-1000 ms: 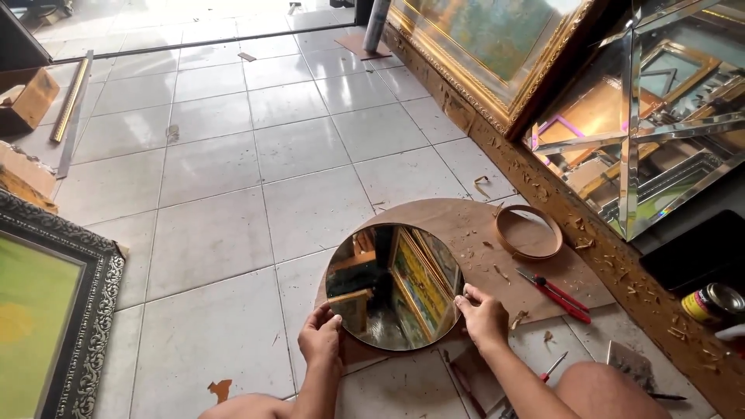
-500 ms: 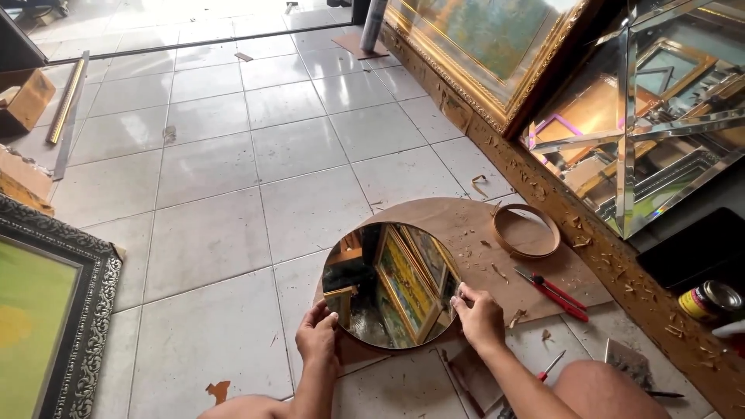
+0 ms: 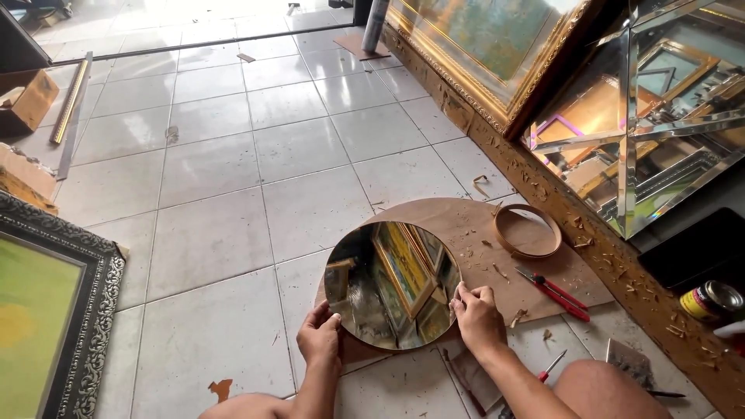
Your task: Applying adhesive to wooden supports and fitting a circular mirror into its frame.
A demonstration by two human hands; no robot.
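Note:
A round mirror [image 3: 388, 283] is tilted up off a brown board [image 3: 481, 233] on the tiled floor, reflecting framed pictures. My left hand [image 3: 320, 338] grips its lower left edge. My right hand [image 3: 477, 314] holds its right edge with fingertips on the rim. A brown ring of thin strip [image 3: 528, 231] lies on the board beyond my right hand, and a red-handled cutter [image 3: 552, 292] lies beside it.
A large gold-framed picture [image 3: 489, 46] and a faceted mirror piece [image 3: 652, 116] lean at the right. A dark ornate frame [image 3: 54, 310] lies at the left. A small tin [image 3: 712, 301], wood shavings and a red screwdriver [image 3: 552, 365] sit near my knee.
The mirror has tilted and turned a little between my hands, so its reflection has shifted. Both hands stayed on its edges; my right hand moved slightly along the rim.

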